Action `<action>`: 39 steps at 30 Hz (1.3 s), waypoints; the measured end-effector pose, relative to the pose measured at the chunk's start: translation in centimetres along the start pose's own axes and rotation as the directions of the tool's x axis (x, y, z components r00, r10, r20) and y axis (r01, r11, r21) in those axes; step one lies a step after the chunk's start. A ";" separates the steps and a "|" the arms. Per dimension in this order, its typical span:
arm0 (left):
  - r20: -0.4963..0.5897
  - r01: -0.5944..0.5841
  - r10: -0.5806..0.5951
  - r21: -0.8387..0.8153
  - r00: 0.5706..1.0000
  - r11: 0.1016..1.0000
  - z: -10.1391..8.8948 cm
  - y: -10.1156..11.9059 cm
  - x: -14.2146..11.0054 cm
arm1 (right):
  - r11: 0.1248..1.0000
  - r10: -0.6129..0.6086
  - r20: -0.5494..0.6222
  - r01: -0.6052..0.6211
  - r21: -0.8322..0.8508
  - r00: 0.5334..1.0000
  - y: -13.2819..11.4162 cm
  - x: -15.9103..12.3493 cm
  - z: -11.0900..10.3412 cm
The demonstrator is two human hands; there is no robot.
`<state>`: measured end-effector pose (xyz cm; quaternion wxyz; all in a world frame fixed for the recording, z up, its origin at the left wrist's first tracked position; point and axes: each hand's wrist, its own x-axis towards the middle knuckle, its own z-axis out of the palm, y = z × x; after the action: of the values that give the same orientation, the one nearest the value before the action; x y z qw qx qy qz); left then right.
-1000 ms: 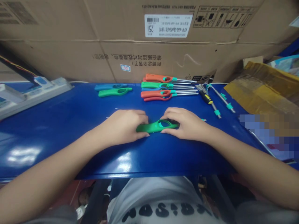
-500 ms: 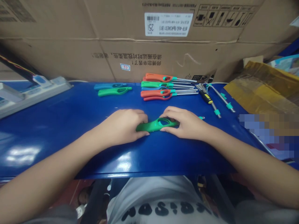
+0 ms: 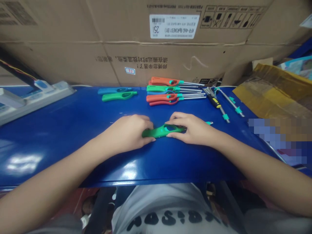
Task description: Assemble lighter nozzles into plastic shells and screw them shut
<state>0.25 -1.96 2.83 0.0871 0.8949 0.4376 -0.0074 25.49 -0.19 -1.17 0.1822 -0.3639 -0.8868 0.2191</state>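
**Green utility lighter point(image 3: 157, 132) gripped front and centre**

Right at the near edge there's the person's white printed T-shirt point(image 3: 161, 208), and just past it the glossy blue work surface point(image 3: 60, 152) takes over. Here's the action, mid-bench: the left hand point(image 3: 128, 130) is closed over the lighter's grip end, fingers curled across the top. The right hand point(image 3: 191, 129) is wrapped around the other end, fingers over the finger loop, and the teal nozzle tip point(image 3: 209, 123) pokes out to its right. Both grips are firm and closed, hands nearly meeting, and you can't tell whether the lighter is resting on the surface or held just above it.

Further out, on the left, a green lighter point(image 3: 119, 96) lies beside a blue one point(image 3: 114, 90), with a white power strip point(image 3: 31, 99) off to their left. Dead ahead, orange, green and red long-barrelled lighters point(image 3: 168, 92) are lined up side by side. To their right sit a yellow-and-black screwdriver point(image 3: 214, 102) and teal-collared steel rods point(image 3: 231, 102). Behind it all, a big cardboard carton point(image 3: 122, 61) closes off the far edge.
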 end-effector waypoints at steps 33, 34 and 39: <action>-0.028 -0.071 0.071 -0.014 0.997 0.997 0.1 -0.6 0.0 | 0.896 -0.321 0.076 0.329 -0.299 0.944 -0.1 -0.3 -0.3; -0.019 -0.058 0.057 -0.017 0.998 0.998 0.1 -0.6 0.0 | 0.895 -0.321 0.089 0.333 -0.297 0.943 -0.1 -0.3 -0.2; 0.012 0.058 -0.057 -0.115 0.998 0.992 -0.3 -0.6 0.0 | 0.904 -0.307 0.138 0.334 -0.269 0.942 0.1 -0.1 -0.2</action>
<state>-0.19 -1.56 3.05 0.1402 0.8755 0.4624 0.0113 25.68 -0.20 -1.08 0.1196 -0.2253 -0.9643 0.0712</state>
